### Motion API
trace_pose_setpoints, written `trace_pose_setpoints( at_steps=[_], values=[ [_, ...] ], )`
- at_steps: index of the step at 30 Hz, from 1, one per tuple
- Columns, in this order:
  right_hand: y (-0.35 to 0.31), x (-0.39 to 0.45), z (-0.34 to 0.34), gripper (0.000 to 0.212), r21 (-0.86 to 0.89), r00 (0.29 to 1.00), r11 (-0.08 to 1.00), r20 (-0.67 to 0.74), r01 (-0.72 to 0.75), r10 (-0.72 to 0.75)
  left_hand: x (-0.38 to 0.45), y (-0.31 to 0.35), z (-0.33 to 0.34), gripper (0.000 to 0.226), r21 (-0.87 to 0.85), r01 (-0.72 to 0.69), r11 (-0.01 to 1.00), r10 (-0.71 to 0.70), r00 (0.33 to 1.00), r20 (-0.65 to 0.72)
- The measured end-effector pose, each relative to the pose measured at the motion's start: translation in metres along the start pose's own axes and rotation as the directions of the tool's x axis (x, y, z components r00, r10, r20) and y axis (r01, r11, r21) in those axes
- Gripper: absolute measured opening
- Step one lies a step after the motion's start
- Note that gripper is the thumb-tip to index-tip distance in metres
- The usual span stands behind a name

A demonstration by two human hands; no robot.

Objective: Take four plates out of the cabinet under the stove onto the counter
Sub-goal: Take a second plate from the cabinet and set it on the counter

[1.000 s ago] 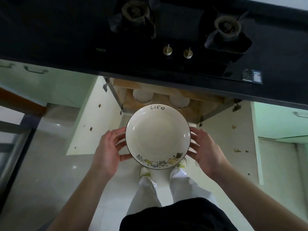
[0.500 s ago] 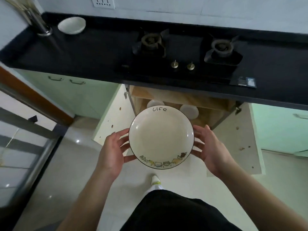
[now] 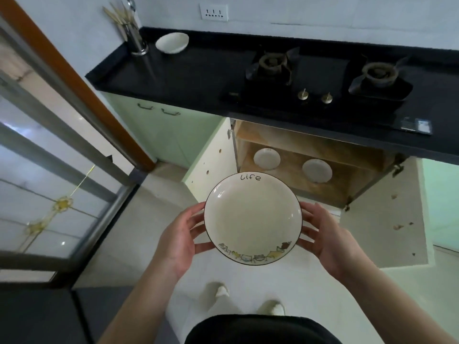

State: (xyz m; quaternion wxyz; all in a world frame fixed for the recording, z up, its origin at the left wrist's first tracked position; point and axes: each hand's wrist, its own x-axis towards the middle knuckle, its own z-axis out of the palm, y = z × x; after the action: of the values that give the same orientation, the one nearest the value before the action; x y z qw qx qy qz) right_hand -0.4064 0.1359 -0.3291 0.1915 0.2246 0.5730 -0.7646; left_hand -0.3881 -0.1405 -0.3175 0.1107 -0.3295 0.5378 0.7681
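A cream plate with a dark rim, the word "Life" and a row of cartoon cats is level in front of me, above the floor. My left hand grips its left edge and my right hand grips its right edge. Behind it the cabinet under the stove stands open with two white plates on its shelf, one at the left and one at the right. The black counter runs above the cabinet.
A two-burner gas stove is set in the counter. A white bowl and a metal utensil holder stand at the counter's far left. Both cabinet doors hang open. A glass sliding door is at the left.
The view has pulled back and up, so more of the counter, bowl and wall shows. The plate stays held in both hands and has come away from the cabinet.
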Motion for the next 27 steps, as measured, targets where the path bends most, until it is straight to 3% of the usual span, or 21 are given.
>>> trace_pose_setpoints(
  at_steps=[7, 18, 27],
  values=[
    [0.013, 0.018, 0.082, 0.035, -0.117, 0.997, 0.993, 0.072, -0.017, 0.026, 0.008, 0.015, -0.083, 0.033, -0.043, -0.082, 0.996, 0.077, 0.992, -0.105],
    [0.041, 0.067, 0.276, 0.029, -0.19, 0.989, 0.982, 0.142, -0.02, 0.047, 0.037, 0.092, -0.249, 0.053, -0.146, -0.16, 0.976, 0.137, 0.978, -0.156],
    [0.018, 0.115, 0.328, 0.03, -0.121, 0.993, 0.993, 0.117, -0.001, 0.015, 0.101, 0.157, -0.258, 0.046, -0.084, -0.113, 0.99, 0.1, 0.985, -0.144]
  ],
)
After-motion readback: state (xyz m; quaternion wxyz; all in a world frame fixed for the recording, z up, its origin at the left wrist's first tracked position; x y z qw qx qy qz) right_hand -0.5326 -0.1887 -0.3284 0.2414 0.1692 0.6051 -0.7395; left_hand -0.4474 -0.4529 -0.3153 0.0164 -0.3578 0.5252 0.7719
